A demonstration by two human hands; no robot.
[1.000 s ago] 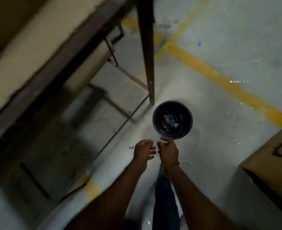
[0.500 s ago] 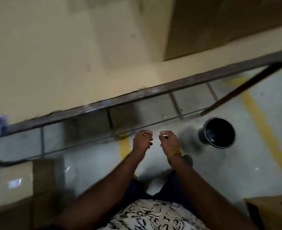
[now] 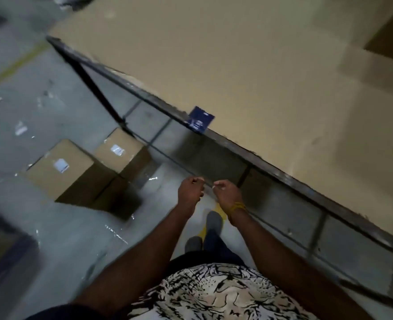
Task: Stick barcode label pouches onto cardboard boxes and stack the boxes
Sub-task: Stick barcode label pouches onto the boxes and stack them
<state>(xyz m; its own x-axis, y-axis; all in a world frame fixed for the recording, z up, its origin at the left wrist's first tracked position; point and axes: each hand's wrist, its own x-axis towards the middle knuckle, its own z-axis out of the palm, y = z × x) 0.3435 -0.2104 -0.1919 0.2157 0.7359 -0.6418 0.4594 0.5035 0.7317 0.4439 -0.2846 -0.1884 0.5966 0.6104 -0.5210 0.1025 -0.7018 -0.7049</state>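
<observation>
A barcode label pouch, thin and barely discernible, is apparently being pinched mid-frame between curled left hand and right hand; next, carrying toward labelled cardboard boxes, left of centre.

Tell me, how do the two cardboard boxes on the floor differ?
The nearer box shows a wider top than the farther box. The farther box stands partly under the table's frame; the nearer box stands clear of it. Both are brown, closed, and carry a small white label on top.
</observation>
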